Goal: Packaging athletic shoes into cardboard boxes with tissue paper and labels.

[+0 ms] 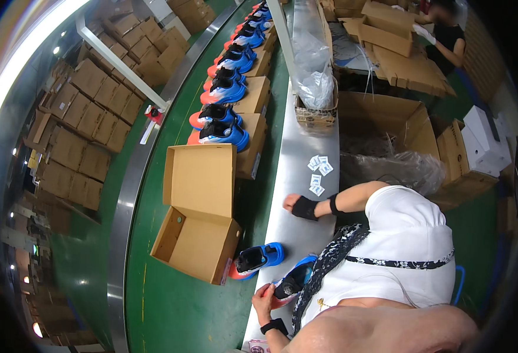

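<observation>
The left hand (263, 296) has its fingers clamped on a blue shoe (294, 281) at the metal table's (297, 170) near edge, beside an open brown box (197, 226) on the green belt (171, 294). The right hand (299, 206) rests on the table, fingers curled together, near small white packets (318, 170).

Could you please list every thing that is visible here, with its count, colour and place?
open shoebox: one, brown cardboard, empty, on the green conveyor belt
loose shoes: two, blue with orange soles; one beside the box, one at the left hand
shoes on closed boxes: a row, blue and orange, further up the belt
small packets: several, white, on the metal table
stacked cartons: many, brown, left of the belt
co-worker: one, top right
left hand: touches the nearer shoe
right hand: closed, on the table
</observation>
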Demonstrator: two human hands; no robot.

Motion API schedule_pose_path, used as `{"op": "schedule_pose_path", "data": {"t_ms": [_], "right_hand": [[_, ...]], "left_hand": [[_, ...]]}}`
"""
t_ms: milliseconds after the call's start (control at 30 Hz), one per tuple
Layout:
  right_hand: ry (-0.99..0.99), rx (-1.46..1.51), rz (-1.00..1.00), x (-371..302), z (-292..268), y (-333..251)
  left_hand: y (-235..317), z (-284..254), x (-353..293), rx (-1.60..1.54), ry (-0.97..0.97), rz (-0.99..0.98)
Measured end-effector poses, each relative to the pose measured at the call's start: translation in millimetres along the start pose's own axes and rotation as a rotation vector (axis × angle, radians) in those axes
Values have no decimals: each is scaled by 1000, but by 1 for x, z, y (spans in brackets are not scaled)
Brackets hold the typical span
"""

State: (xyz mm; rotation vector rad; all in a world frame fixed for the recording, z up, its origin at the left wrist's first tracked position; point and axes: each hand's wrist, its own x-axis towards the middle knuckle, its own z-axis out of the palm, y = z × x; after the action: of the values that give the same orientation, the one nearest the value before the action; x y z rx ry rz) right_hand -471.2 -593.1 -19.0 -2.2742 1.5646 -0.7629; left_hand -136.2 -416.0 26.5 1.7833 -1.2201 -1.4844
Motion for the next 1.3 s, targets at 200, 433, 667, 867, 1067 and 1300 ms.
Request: {"op": "schedule_pose_path", "data": {"t_ms": [200, 433, 667, 867, 1067, 1300], "right_hand": [[-23, 990, 87, 143, -16, -141], [-127, 483, -25, 207, 106, -200], [-948, -171, -388, 123, 137, -264], [-1065, -20, -453, 104, 141, -285], [-461, 57, -562, 101, 142, -266], [-475, -415, -550, 38, 61, -207]], "left_hand": [[9, 35, 12, 93, 69, -31], [-8, 48, -8, -54, 370, 183], [-106, -54, -124, -257, 993, 117], [-202, -153, -229, 265, 1418, -237], [-211, -163, -218, 366, 919, -854], [-202, -158, -227, 411, 870, -907]]}}
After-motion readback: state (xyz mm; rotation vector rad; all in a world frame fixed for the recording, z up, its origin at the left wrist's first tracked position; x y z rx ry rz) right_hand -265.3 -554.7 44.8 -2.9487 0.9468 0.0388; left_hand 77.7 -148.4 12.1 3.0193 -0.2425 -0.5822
